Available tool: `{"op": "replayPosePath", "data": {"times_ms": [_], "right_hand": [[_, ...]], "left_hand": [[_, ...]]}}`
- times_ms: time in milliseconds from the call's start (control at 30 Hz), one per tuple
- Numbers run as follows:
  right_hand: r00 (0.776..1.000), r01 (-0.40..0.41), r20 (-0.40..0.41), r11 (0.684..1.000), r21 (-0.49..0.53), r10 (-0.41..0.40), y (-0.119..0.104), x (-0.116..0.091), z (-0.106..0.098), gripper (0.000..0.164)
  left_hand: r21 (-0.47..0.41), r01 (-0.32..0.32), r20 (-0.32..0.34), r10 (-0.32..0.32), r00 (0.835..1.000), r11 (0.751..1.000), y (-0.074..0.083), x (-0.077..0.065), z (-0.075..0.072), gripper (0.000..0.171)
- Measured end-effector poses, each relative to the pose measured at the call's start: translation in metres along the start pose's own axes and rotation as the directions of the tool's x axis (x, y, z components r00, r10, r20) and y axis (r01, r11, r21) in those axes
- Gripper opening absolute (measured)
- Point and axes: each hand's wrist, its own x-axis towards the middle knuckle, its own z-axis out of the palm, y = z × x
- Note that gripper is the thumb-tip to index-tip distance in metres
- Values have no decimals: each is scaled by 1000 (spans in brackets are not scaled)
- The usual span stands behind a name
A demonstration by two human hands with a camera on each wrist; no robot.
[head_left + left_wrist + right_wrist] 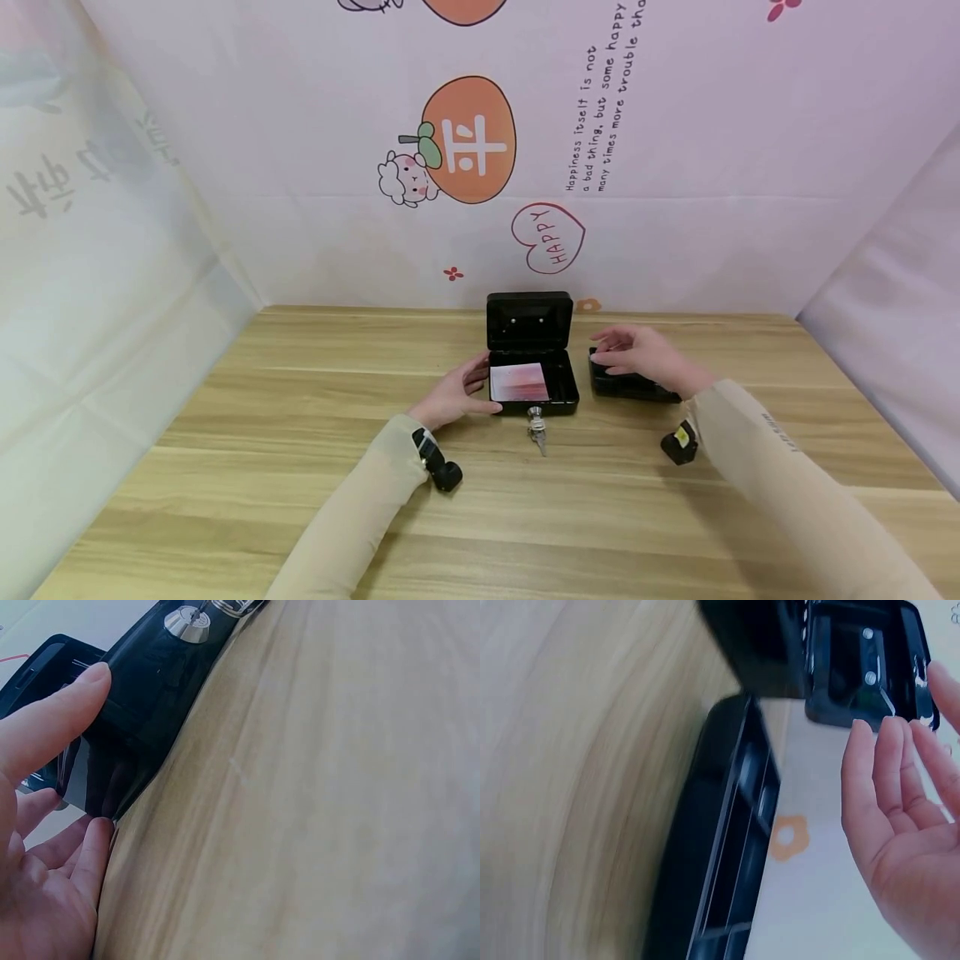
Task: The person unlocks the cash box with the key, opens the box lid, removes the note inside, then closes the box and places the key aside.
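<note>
A black cash box point(570, 398) stands on the table with its lid point(529, 321) raised. Inside it, a pinkish printed paper point(519, 382) lies to the left. Keys point(537, 432) hang from the lock point(187, 624) on the box's front. My left hand point(455, 396) holds the box's front left corner, thumb along the front and fingers at the side. To the right sits a black compartment tray point(727, 847), partly hidden by my right hand in the head view. Above this tray my right hand point(641, 354) hovers with loosely bent fingers, nothing between them.
Both the box and the tray stand on a wood-grain table point(337, 492) near its back edge. A white printed sheet point(337, 250) rises right behind them, and similar sheeting flanks the left and right sides. Each wrist carries a small black camera point(447, 475).
</note>
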Motion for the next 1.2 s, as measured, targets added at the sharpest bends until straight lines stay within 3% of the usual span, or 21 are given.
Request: {"op": "replayPosePath", "data": {"times_ms": [400, 633, 1200], "right_hand": [[995, -50, 84, 998, 40, 46, -19, 19, 31, 54], [988, -104, 104, 993, -64, 110, -29, 29, 42, 57], [975, -159, 126, 972, -176, 182, -41, 43, 66, 58]], "left_hand": [[-10, -10, 6, 10, 1000, 1000, 1, -1, 1, 92], [-17, -5, 19, 5, 1000, 1000, 3, -2, 2, 91], [-18, -15, 7, 15, 1000, 1000, 2, -2, 0, 92]]}}
